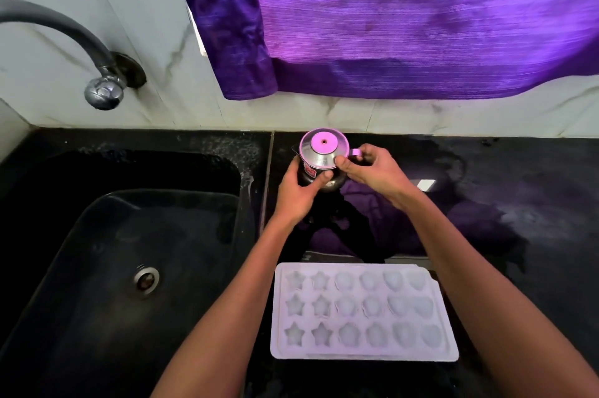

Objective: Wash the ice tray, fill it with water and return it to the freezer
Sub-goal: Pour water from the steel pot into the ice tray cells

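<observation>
The ice tray [363, 311] lies flat on the black counter [518, 170], at its near edge and just beside the right rim of the sink [136, 235]. It looks out of the sink already, so I judge the washing is probably done, though I cannot tell if the tray is wet. The moulds seem not yet filled with water — filling is the step in hand, and the freezer trip is left.

Both hands are at the steel jug [319, 161], which stands near the back edge of the counter. The left hand [299, 193] is wrapped around the jug body, thumb pressed on its front. The right hand [372, 170] has its fingers closed on the lid rim and the handle side; I judge it is about to lift the lid or carry the jug.

Counted: one tray with eighteen moulds — three rows of six: stars, round shapes, hearts. One jug with one lid, one tap [103, 92], one sink drain [146, 279], one purple curtain [389, 24]
</observation>
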The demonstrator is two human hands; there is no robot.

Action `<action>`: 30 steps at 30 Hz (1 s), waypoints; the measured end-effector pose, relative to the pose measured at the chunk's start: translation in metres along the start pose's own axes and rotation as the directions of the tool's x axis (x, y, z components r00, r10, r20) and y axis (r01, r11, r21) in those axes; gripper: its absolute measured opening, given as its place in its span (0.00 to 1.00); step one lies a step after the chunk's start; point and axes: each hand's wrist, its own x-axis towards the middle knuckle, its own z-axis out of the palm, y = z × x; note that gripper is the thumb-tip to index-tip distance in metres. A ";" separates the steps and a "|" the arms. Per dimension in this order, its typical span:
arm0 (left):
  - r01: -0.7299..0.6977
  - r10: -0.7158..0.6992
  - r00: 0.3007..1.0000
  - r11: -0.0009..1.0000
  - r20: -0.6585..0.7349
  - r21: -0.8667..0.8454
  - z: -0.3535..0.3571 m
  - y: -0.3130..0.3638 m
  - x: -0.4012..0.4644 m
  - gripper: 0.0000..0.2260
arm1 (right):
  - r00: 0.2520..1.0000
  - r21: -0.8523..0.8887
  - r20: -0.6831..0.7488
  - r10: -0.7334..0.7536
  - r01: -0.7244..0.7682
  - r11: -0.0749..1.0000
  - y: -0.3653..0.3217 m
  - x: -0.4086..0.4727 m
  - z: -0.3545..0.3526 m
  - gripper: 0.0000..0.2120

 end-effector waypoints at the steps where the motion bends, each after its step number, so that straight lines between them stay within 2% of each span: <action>1: -0.019 0.019 1.000 1.000 0.019 0.000 0.002 0.005 -0.008 0.28 | 1.000 0.016 -0.020 -0.008 0.008 1.000 -0.004 -0.011 -0.005 0.18; 5: -0.084 0.085 0.993 0.996 0.076 -0.015 0.017 0.026 -0.046 0.25 | 0.993 0.023 -0.092 -0.072 0.074 0.997 -0.021 -0.057 -0.032 0.17; 11: -0.089 0.103 0.983 0.991 0.150 -0.097 0.056 0.041 -0.106 0.20 | 0.979 -0.032 -0.190 -0.073 0.068 0.997 -0.029 -0.130 -0.072 0.24; 17: -0.001 0.035 0.961 0.992 0.274 -0.125 0.096 0.036 -0.148 0.22 | 0.966 -0.095 -0.256 -0.045 0.021 0.995 -0.015 -0.186 -0.102 0.19; 24: 0.119 -0.059 0.944 0.979 0.324 -0.166 0.134 0.024 -0.183 0.21 | 0.962 -0.167 -0.273 -0.009 -0.038 0.985 0.002 -0.223 -0.123 0.13; 30: 0.188 -0.110 0.929 0.962 0.353 -0.196 0.148 0.021 -0.205 0.22 | 0.964 -0.261 -0.265 0.027 -0.099 0.960 0.002 -0.236 -0.129 0.18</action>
